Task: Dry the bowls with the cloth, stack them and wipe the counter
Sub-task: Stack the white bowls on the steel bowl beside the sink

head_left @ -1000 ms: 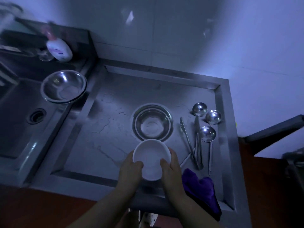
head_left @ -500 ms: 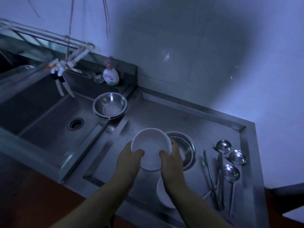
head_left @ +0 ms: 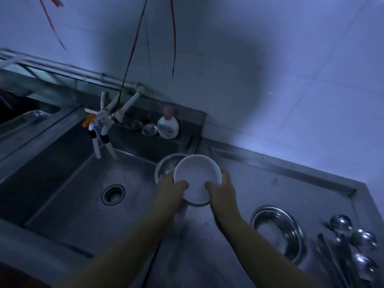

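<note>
Both hands, left (head_left: 173,189) and right (head_left: 221,191), grip a white bowl (head_left: 197,177) by its near rim, thumbs curled inside, over a steel bowl (head_left: 166,166) at the sink (head_left: 72,183) edge. Another steel bowl (head_left: 278,231) and ladles (head_left: 361,240) lie right on the dim steel counter (head_left: 259,177) under a tiled wall. The white bowl has travelled left since earlier.

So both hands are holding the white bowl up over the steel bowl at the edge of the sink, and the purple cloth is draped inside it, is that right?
Not quite. Both hands, left hand and right hand, do hold the white bowl above the steel bowl by the sink, but the head view shows no cloth in it.
</note>
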Action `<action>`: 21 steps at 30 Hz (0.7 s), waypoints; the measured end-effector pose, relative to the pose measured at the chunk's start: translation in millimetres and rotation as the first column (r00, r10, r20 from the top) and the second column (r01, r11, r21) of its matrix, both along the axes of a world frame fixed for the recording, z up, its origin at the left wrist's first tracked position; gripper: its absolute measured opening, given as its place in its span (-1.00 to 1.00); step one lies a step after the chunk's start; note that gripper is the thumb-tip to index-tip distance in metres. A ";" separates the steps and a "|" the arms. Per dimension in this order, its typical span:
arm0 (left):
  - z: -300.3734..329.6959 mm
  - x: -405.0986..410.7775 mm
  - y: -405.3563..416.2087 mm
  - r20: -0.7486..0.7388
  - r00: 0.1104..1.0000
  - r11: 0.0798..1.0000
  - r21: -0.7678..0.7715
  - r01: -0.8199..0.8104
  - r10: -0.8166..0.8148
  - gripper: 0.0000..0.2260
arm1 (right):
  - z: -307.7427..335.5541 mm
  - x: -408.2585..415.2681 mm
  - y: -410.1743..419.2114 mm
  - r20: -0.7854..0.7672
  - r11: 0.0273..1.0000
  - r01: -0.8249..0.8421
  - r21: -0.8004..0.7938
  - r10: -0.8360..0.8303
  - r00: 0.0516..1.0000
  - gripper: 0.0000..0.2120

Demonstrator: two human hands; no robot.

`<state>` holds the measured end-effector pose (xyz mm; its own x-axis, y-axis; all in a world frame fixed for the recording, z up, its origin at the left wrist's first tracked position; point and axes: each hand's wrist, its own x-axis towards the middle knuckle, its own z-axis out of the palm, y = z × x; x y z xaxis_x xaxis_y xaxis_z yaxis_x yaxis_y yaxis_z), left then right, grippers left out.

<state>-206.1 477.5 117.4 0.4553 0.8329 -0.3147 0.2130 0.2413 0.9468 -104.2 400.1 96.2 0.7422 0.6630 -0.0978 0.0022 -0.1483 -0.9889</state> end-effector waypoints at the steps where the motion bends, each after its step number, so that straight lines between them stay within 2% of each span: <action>1: -3.0 -0.8 21.2 0.027 0.999 0.999 -0.020 0.042 -0.041 -0.74 | -2.7 -2.1 18.6 -0.009 1.000 0.022 -0.006 -0.022 1.000 -0.64; 3: -12.7 0.0 60.8 0.055 0.995 0.995 -0.055 0.086 -0.083 -0.70 | -10.2 -4.9 52.1 -0.035 0.997 0.072 -0.021 -0.072 0.997 -0.62; 10: -51.8 17.5 149.4 -0.113 0.957 0.958 -0.143 0.249 -0.266 -0.83 | -51.0 -10.9 121.1 -0.137 0.961 0.254 -0.109 -0.268 0.954 -0.68; 16: -78.6 26.9 177.2 -0.183 0.932 0.941 -0.191 0.278 -0.312 -0.68 | -76.1 -9.6 145.1 -0.188 0.936 0.304 -0.179 -0.336 0.923 -0.70; 21: -94.5 28.3 184.6 -0.241 0.907 0.938 -0.102 0.330 -0.346 -0.65 | -88.4 -10.8 151.8 -0.201 0.930 0.323 -0.177 -0.356 0.913 -0.67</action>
